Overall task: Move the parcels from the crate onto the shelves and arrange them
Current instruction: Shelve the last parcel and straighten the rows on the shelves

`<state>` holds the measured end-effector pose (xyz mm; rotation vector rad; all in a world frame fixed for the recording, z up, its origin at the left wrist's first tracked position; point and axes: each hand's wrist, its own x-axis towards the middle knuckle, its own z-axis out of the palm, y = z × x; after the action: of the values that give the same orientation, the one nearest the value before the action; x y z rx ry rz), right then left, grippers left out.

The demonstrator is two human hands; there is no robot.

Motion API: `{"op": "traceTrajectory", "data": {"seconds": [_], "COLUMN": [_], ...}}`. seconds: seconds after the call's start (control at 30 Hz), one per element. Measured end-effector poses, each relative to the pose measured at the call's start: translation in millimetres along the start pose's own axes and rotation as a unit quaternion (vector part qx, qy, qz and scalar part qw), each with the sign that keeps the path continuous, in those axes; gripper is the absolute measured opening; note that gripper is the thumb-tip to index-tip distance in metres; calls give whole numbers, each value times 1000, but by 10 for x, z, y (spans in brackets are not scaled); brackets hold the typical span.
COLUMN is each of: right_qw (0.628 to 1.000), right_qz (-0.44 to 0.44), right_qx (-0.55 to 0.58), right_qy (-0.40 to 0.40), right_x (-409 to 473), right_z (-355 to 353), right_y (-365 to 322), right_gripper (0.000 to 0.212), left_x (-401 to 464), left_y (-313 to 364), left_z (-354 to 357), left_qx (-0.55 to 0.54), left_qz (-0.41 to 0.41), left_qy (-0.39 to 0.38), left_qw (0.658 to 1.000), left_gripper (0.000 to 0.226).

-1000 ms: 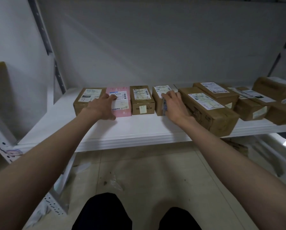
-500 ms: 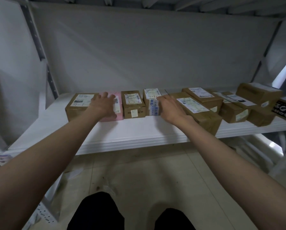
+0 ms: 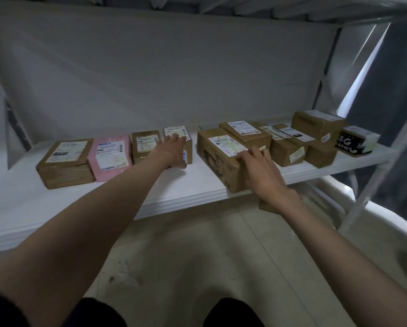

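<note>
Head | left grip flat on small box | right grip spread on long box corner

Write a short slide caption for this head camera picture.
Left hand on a small box, right hand on a long box, on the shelf.

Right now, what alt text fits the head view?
A person's left hand rests on a small labelled box while the right hand presses a long brown box, in a row of parcels on a white shelf.
</note>
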<state>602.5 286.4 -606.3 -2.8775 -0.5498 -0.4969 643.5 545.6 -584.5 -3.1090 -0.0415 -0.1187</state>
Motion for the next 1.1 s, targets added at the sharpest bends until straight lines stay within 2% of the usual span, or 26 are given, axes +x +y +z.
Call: {"op": "traceTrajectory", "data": {"seconds": [0.23,0.5,0.87,0.97,1.1], "right_qw": [995,988,982,981,987], "right_qz": [-67,-98,-109,-98,-35], "right_qx": [73,119,143,163,144], "right_qy": [-13,-35,-51,-31,58], "right_x": [396,999,1184,1142,1181], "right_z": [203,530,608,480,212], "right_y": [-153,-402,-464,-372,-62], "right_gripper": [76,77,76,79,64], "left_x": [93,180,296,422,580], "left_y": [28,-44,-39,105,637], "left_z": [13,59,-106,-235,-310], "left_qx": [-3,10,38,-5,-89], "left_qz": [1,8,2,-18,45], "left_qy": [6,15,11,27,57], "left_qw": [1000,1000,999,999,993], "left_gripper": [90,90,79,80,73]}}
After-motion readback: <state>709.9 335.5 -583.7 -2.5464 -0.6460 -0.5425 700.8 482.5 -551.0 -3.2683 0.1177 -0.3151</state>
